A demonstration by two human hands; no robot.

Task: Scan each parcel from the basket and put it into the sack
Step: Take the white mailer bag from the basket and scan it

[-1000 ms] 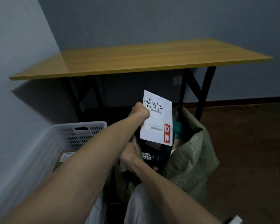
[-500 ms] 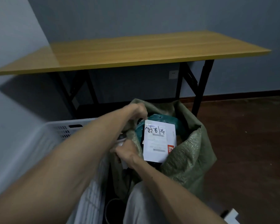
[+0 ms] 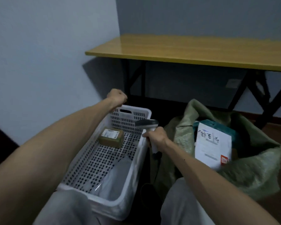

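Dim in here, with a cool bluish cast over everything. The table (image 3: 185, 46) throws a hard, dark shadow onto the left wall (image 3: 39, 54), so the light looks to fall from the right and above. A faint sheen sits on the tabletop. The left forearm (image 3: 47, 151) swells wide and soft at the bottom edge. The white envelope (image 3: 212, 146) is the brightest patch, and its print is smeared.

The basket (image 3: 146, 114) sits left of the sack (image 3: 258, 172), both before the table (image 3: 193, 49), a box (image 3: 111, 138) inside the basket.
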